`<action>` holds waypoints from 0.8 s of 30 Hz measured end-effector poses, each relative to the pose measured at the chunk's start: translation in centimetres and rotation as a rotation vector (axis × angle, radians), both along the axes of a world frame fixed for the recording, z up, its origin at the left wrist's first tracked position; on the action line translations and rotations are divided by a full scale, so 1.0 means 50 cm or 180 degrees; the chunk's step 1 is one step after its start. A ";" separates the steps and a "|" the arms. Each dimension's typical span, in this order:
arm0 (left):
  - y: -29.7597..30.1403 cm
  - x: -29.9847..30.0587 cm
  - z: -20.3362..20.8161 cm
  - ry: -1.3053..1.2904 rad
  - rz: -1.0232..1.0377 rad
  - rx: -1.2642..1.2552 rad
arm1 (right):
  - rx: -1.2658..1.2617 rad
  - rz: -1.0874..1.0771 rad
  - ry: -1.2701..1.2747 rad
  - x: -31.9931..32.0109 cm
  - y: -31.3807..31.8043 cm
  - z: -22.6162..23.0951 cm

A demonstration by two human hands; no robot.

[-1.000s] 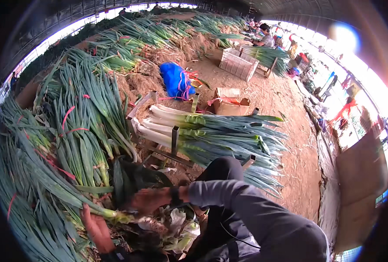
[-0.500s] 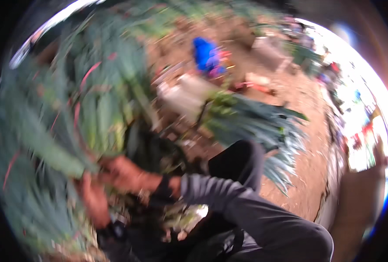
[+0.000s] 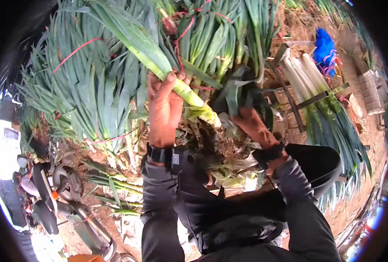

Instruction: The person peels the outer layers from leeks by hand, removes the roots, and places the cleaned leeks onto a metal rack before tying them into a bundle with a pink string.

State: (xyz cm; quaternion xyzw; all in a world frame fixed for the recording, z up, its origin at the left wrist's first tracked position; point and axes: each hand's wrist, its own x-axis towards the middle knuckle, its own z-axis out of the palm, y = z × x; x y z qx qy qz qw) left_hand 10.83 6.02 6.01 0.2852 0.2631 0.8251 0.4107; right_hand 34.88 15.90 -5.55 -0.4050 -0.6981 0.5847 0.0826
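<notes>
My left hand (image 3: 162, 107) is closed around the stem of a thick leek (image 3: 187, 93). Its green leaves stretch up and to the left, while the root end points down toward the right. To the right of that root end is my right hand (image 3: 250, 125), its fingers closed and partly in shadow. A dark green leaf strip (image 3: 232, 98) rises from those fingers and seems to be held in them. Loose peeled leaves (image 3: 235, 172) and roots lie below, between my hands and my legs.
Leek bundles (image 3: 93, 87) tied with pink string fill the far left and middle. Cleaned leeks (image 3: 307, 78) with white stems rest on a low frame (image 3: 292, 102) at right. Beyond it lies a blue bundle (image 3: 325, 50). A motorbike (image 3: 60, 192) stands at lower left.
My view has swung toward the middle. My hands, earlier close together at the left, are now apart, the left on the leek and the right off to its right.
</notes>
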 end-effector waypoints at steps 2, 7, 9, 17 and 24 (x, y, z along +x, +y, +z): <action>0.017 0.011 -0.001 0.0029 0.0020 -0.0033 | 0.1586 0.0309 -0.0558 0.107 0.013 -0.158; 0.003 0.026 -0.003 0.0035 0.0185 -0.0348 | 0.1176 -0.0615 0.1370 0.103 -0.029 -0.127; 0.012 0.031 -0.012 0.0175 0.0171 -0.0403 | 0.1729 0.0183 0.1966 -0.049 -0.028 0.069; 0.063 0.078 -0.035 0.0187 0.0423 -0.0500 | 0.2404 -0.0070 0.1908 -0.111 -0.015 0.156; 0.054 0.074 -0.038 0.0185 0.0502 -0.0413 | 0.2811 0.0488 0.1578 -0.121 -0.019 0.176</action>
